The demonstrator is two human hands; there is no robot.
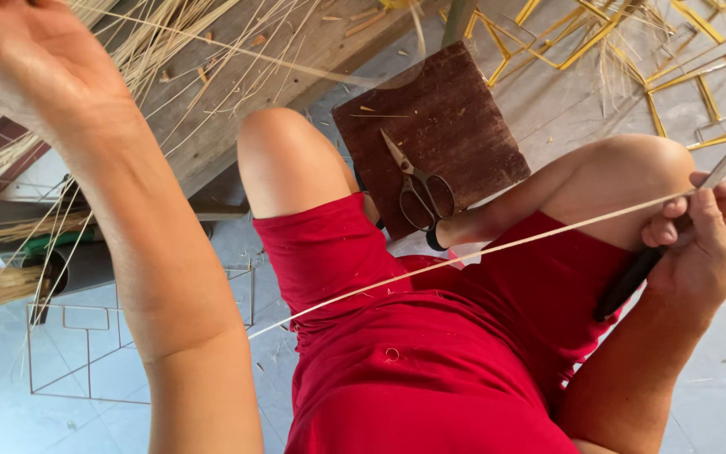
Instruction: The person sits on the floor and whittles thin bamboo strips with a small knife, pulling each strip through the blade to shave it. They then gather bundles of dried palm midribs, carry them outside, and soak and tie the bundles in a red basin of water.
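Item: one long pale reed strip point(481, 250), lying slantwise across the red-clad lap. The right hand point(703, 244) is closing round a black-handled knife point(640, 269), pinching the strip's end against it. The left hand point(18, 59) is lifting, its grip not discernible. Looks light, springy, easily snapped; best held near the ends.

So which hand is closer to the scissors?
The right hand: it is off to the right of the scissors, holding a knife. The left hand is raised far off at the top left.
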